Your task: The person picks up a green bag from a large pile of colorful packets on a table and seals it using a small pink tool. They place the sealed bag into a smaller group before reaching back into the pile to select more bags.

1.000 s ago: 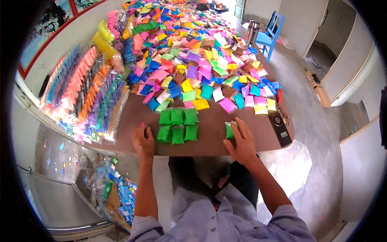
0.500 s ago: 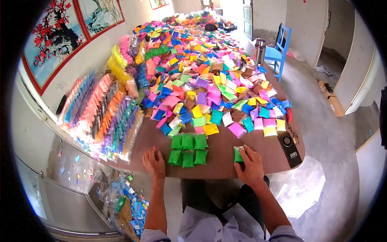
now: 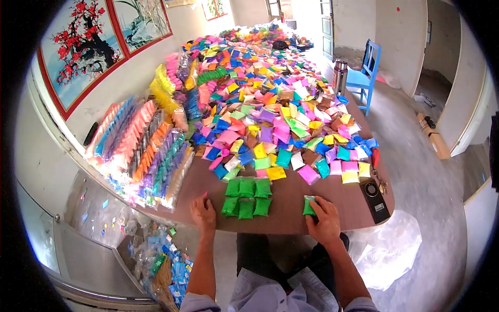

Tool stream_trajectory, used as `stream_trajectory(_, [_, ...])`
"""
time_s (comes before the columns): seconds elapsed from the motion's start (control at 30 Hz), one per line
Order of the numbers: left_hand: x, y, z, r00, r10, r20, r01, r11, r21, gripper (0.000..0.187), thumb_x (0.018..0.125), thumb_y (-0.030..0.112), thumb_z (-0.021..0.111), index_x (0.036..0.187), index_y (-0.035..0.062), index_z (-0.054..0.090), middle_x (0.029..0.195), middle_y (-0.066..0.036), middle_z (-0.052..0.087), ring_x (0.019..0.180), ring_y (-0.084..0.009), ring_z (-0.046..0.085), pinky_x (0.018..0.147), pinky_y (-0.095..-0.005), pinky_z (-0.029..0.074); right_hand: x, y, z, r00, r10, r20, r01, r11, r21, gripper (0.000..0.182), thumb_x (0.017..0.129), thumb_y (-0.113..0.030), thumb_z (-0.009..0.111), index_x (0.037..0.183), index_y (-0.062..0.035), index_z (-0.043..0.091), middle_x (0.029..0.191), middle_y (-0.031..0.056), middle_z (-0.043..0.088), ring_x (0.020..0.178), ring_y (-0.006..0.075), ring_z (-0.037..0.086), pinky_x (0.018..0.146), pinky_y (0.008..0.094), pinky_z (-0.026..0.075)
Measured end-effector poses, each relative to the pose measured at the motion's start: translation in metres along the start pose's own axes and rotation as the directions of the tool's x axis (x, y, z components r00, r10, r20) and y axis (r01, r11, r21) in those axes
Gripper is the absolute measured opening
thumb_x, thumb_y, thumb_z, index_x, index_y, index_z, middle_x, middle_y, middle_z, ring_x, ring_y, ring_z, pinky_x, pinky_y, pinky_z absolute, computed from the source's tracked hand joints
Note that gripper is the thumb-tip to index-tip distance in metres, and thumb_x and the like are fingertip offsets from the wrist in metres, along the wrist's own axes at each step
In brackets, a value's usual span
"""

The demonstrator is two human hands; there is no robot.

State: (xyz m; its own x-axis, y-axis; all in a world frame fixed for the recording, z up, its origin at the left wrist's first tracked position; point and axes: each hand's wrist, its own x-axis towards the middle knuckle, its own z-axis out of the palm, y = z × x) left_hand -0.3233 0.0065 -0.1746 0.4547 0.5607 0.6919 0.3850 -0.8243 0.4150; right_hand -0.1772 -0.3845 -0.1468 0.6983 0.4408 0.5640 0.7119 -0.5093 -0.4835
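Note:
My right hand (image 3: 325,222) rests near the front edge of the brown table (image 3: 286,216), its fingers closed on a single green packet (image 3: 308,205). My left hand (image 3: 204,213) lies flat on the table at the left, holding nothing, just left of a block of several green packets (image 3: 247,196) laid in two rows. Behind the block spreads a huge heap of coloured packets (image 3: 275,114) covering most of the table.
Long bagged strips of packets (image 3: 148,148) lean along the left wall. A black scale-like device (image 3: 376,202) lies at the table's right edge. A blue chair (image 3: 366,73) and a steel flask (image 3: 340,76) stand beyond. Bags lie on the floor at lower left.
The camera has tilted up, so table and hands sit lower in the frame. My right hand has curled tighter over the single green packet; my left hand stays on the table.

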Motion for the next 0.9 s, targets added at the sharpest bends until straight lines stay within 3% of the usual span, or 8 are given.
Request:
stream_trajectory(0.17, [0.001, 0.001, -0.007, 0.999, -0.048, -0.003, 0.048, 0.999, -0.025, 0.02, 0.086, 0.009, 0.073, 0.105, 0.0047, 0.069, 0.098, -0.016, 0.067, 0.097, -0.038, 0.062, 0.086, -0.0498, 0.049, -0.002, -0.002, -0.002, 1.0, 0.007, -0.009, -0.007, 1.0, -0.011, 0.046, 0.08, -0.013, 0.078, 0.123, -0.0024, 0.07, 0.132, 0.0194, 0.064, 0.119, 0.0395, 0.062, 0.104, 0.0491, 0.048])
stream_trajectory(0.37, [0.016, -0.029, -0.014, 0.995, 0.066, 0.07, -0.063, 0.997, -0.048, 0.017, 0.088, 0.013, 0.074, 0.103, 0.0072, 0.068, 0.093, -0.015, 0.068, 0.085, -0.0387, 0.065, 0.074, -0.0508, 0.05, -0.002, -0.001, -0.002, 0.999, 0.001, -0.038, -0.002, 1.0, -0.01, 0.046, 0.078, -0.011, 0.078, 0.123, -0.0024, 0.07, 0.132, 0.0198, 0.065, 0.118, 0.0399, 0.062, 0.101, 0.0495, 0.05])
stream_trajectory(0.43, [0.024, -0.019, -0.028, 0.98, 0.084, 0.18, -0.093, 0.995, 0.038, 0.014, 0.09, 0.014, 0.071, 0.102, 0.0077, 0.068, 0.092, -0.016, 0.068, 0.085, -0.0395, 0.066, 0.073, -0.0503, 0.052, -0.003, -0.001, -0.002, 0.999, 0.006, -0.041, -0.006, 1.0, -0.005, 0.046, 0.078, -0.01, 0.078, 0.122, -0.0027, 0.07, 0.131, 0.0196, 0.065, 0.117, 0.0398, 0.063, 0.101, 0.0493, 0.05])
stream_trajectory(0.53, [0.026, -0.028, -0.02, 0.969, 0.124, 0.214, -0.166, 0.967, 0.194, 0.012, 0.092, 0.014, 0.068, 0.1, 0.0066, 0.068, 0.093, -0.016, 0.069, 0.088, -0.0399, 0.066, 0.074, -0.0505, 0.052, -0.003, 0.0, -0.002, 0.998, 0.002, -0.057, -0.002, 1.0, 0.007, 0.045, 0.077, -0.008, 0.078, 0.121, -0.0034, 0.07, 0.13, 0.0189, 0.066, 0.115, 0.0394, 0.064, 0.099, 0.049, 0.051])
stream_trajectory(0.77, [0.031, -0.057, -0.009, 0.978, 0.061, 0.198, -0.079, 0.993, 0.084, 0.013, 0.092, 0.01, 0.065, 0.102, 0.0039, 0.069, 0.093, -0.017, 0.07, 0.083, -0.0369, 0.069, 0.073, -0.0466, 0.055, -0.006, 0.003, -0.002, 0.995, 0.014, -0.094, -0.007, 0.998, 0.07, 0.038, 0.078, -0.005, 0.076, 0.116, -0.0047, 0.072, 0.125, 0.0166, 0.068, 0.11, 0.0378, 0.066, 0.096, 0.046, 0.053])
stream_trajectory(0.83, [0.044, -0.028, -0.031, 0.924, -0.198, 0.327, 0.29, 0.921, -0.262, 0.018, 0.094, 0.01, 0.066, 0.11, 0.0025, 0.07, 0.091, -0.013, 0.071, 0.073, -0.0245, 0.069, 0.065, -0.0366, 0.055, -0.007, 0.003, -0.001, 0.995, 0.024, -0.093, -0.017, 0.998, 0.066, 0.037, 0.078, -0.005, 0.076, 0.115, -0.0051, 0.073, 0.124, 0.0163, 0.068, 0.11, 0.0376, 0.066, 0.095, 0.0455, 0.054])
stream_trajectory(0.87, [0.046, -0.01, -0.041, 0.914, -0.206, 0.35, 0.303, 0.92, -0.248, 0.018, 0.094, 0.01, 0.066, 0.11, 0.0025, 0.07, 0.091, -0.013, 0.071, 0.073, -0.0245, 0.069, 0.065, -0.0366, 0.055, -0.007, 0.004, 0.0, 0.994, 0.017, -0.111, -0.01, 0.998, 0.059, 0.036, 0.079, -0.005, 0.076, 0.114, -0.0054, 0.073, 0.123, 0.0161, 0.069, 0.109, 0.0374, 0.067, 0.095, 0.0449, 0.054])
stream_trajectory(0.9, [0.052, 0.014, -0.049, 0.857, -0.279, 0.433, 0.453, 0.808, -0.377, 0.018, 0.097, 0.012, 0.066, 0.112, 0.0022, 0.069, 0.088, -0.008, 0.069, 0.071, -0.0176, 0.066, 0.061, -0.0317, 0.053, -0.008, 0.005, 0.002, 0.995, 0.034, -0.097, -0.029, 0.998, 0.057, 0.036, 0.079, -0.005, 0.076, 0.114, -0.0054, 0.073, 0.123, 0.0161, 0.069, 0.109, 0.0374, 0.067, 0.095, 0.0449, 0.054])
